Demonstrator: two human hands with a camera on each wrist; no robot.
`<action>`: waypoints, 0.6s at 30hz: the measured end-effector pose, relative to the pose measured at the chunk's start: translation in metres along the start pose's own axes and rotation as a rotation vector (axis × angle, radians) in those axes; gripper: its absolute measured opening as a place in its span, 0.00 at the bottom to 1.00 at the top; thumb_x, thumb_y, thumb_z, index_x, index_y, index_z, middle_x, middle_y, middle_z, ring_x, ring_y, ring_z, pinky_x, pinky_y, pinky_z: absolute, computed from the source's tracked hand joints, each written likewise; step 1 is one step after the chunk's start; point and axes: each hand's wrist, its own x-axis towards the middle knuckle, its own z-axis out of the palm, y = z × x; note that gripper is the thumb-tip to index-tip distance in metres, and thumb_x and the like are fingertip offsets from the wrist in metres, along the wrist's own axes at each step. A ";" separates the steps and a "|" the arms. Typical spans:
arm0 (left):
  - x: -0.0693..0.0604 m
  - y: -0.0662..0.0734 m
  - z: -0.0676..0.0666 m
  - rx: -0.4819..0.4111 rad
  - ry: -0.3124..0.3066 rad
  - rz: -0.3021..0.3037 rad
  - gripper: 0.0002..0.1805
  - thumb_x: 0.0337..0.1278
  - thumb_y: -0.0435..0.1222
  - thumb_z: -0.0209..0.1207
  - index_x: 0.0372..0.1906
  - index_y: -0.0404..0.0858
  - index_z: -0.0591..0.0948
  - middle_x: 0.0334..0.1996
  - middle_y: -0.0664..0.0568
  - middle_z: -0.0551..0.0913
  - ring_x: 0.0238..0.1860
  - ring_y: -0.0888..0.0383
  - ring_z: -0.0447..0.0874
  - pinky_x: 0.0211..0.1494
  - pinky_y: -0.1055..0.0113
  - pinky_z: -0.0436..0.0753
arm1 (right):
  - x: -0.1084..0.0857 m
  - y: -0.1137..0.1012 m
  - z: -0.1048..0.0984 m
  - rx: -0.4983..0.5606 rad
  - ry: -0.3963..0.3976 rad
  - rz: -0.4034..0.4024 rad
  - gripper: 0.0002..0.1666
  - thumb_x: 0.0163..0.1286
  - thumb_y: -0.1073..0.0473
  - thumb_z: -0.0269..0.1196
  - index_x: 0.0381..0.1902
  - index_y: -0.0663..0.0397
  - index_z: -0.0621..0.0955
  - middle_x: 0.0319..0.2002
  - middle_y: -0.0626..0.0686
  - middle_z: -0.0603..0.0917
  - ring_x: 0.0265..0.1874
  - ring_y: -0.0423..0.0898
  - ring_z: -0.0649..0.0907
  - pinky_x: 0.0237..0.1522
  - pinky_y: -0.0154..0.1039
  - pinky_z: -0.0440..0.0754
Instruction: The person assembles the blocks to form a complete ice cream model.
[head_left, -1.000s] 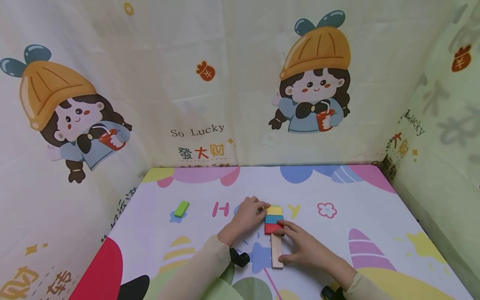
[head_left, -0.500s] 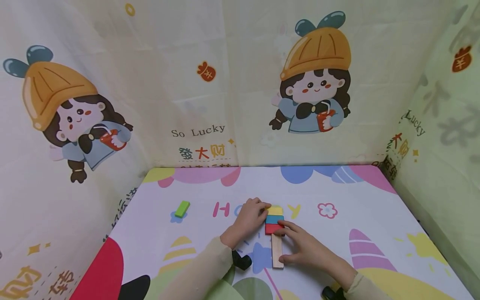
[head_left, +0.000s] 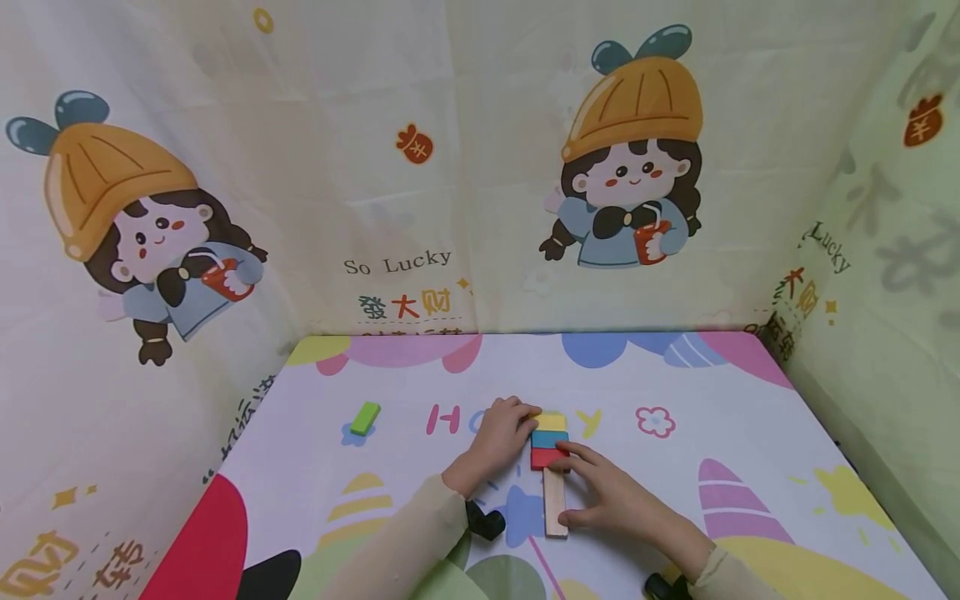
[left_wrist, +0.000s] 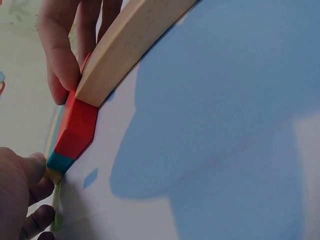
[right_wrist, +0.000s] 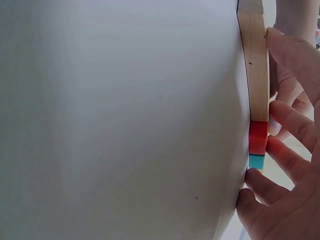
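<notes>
In the head view, a yellow block [head_left: 551, 422], a teal block [head_left: 550, 439] and a red block [head_left: 543, 458] lie in a touching row. A plain wooden block [head_left: 555, 503] extends from the red block toward the person. My left hand [head_left: 497, 440] pinches the yellow block's left end between thumb and fingertips. My right hand [head_left: 606, 490] has its fingers spread along the right side: fingertips touch the red block [right_wrist: 258, 137], and the thumb rests against the wooden block [right_wrist: 255, 67]. The yellow block is mostly hidden in the left wrist view.
A green block [head_left: 365, 418] lies apart at the left on the printed tabletop [head_left: 450, 375]. Patterned cloth walls [head_left: 487, 167] enclose the back and both sides. A black wrist device [head_left: 486, 521] sits beside the left sleeve.
Almost nothing differs. The whole head view has shifted very slightly; both hands keep their places at the blocks, and the row holds its arrangement.
</notes>
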 end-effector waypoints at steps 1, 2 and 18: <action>0.000 0.000 0.000 0.002 -0.002 -0.003 0.16 0.74 0.43 0.60 0.61 0.48 0.86 0.50 0.54 0.84 0.46 0.59 0.74 0.49 0.67 0.76 | 0.000 0.000 0.000 0.000 -0.001 0.001 0.38 0.56 0.40 0.78 0.64 0.38 0.80 0.75 0.57 0.70 0.73 0.63 0.71 0.66 0.66 0.74; 0.000 0.001 0.000 0.004 -0.001 -0.004 0.16 0.74 0.43 0.60 0.61 0.48 0.86 0.50 0.54 0.84 0.46 0.59 0.74 0.49 0.67 0.76 | 0.000 0.001 0.000 0.000 -0.001 0.002 0.38 0.56 0.40 0.78 0.64 0.38 0.80 0.75 0.57 0.70 0.73 0.63 0.71 0.66 0.66 0.74; -0.032 -0.040 -0.018 -0.004 0.117 0.058 0.13 0.71 0.36 0.60 0.55 0.43 0.87 0.44 0.53 0.84 0.44 0.57 0.75 0.48 0.63 0.78 | -0.001 0.003 0.002 -0.029 0.013 -0.024 0.36 0.57 0.41 0.78 0.63 0.37 0.80 0.74 0.56 0.71 0.72 0.62 0.73 0.65 0.63 0.75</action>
